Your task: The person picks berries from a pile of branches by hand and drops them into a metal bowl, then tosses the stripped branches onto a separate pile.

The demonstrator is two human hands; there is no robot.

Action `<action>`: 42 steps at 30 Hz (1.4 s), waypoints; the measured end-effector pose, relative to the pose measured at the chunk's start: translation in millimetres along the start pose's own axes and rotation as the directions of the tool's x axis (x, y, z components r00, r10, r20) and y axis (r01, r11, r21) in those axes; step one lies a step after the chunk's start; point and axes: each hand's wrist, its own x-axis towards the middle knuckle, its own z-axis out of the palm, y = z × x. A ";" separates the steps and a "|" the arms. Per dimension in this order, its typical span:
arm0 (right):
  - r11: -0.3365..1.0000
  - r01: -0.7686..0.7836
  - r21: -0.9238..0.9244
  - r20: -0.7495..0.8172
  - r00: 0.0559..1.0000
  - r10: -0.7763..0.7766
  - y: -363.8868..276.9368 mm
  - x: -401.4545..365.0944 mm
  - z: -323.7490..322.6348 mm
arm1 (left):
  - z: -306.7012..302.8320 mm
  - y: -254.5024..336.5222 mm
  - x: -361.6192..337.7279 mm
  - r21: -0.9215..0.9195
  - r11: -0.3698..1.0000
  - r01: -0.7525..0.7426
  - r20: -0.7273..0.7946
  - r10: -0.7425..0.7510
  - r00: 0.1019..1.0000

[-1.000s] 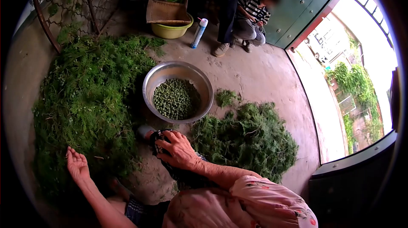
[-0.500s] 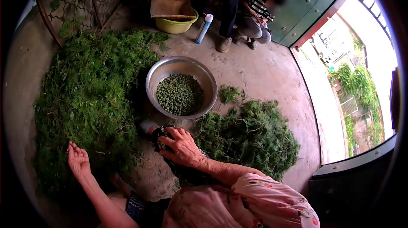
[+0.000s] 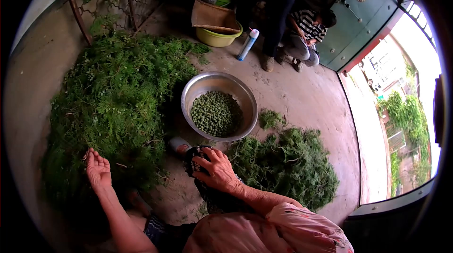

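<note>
My left hand (image 3: 99, 170) is held palm up over the near left part of a large heap of green leafy branches (image 3: 127, 83). Its fingers are loosely extended, and a tiny brownish bit shows by the fingertips, too small to name. On my knee, over dark patterned cloth (image 3: 191, 163), rests my right hand (image 3: 217, 170), palm down with its fingers spread. Just beyond it stands a wide metal basin (image 3: 245, 88) with many small round green seed cones (image 3: 216, 114) in it. A smaller heap of green sprigs (image 3: 288, 168) lies to its right.
A yellow-green tub (image 3: 219, 38) bears a woven tray (image 3: 214, 17). A blue and white spray can (image 3: 248, 44) stands near a person's dark trousers (image 3: 278, 22). Another person in a striped top (image 3: 304, 24) crouches by the green metal door (image 3: 365, 17). A loose sprig (image 3: 270, 119) lies beside the basin.
The whole view has shifted, so everything sits a little lower and further right. Both my hands keep nearly the same pose, and the heaps and basin look unchanged.
</note>
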 end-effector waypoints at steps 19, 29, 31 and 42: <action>1.000 0.000 -0.015 0.002 1.000 0.000 0.6 -5.0 -2.9 | -13.3 -5.0 6.9 0.007 1.000 -0.006 0.019 0.006 1.000; 1.000 -0.015 0.003 -0.020 1.000 0.015 3.3 -5.4 -2.8 | -16.5 -3.9 11.0 0.012 1.000 0.022 0.050 -0.023 0.998; 1.000 -0.013 0.005 -0.029 0.999 0.014 2.8 -4.8 -2.9 | -12.7 -3.5 10.3 0.007 1.000 0.016 0.008 -0.016 1.000; 0.998 -0.058 -0.020 -0.021 0.998 0.058 4.2 -3.5 0.2 | -10.4 -1.9 9.7 0.009 0.999 0.036 0.034 -0.036 0.999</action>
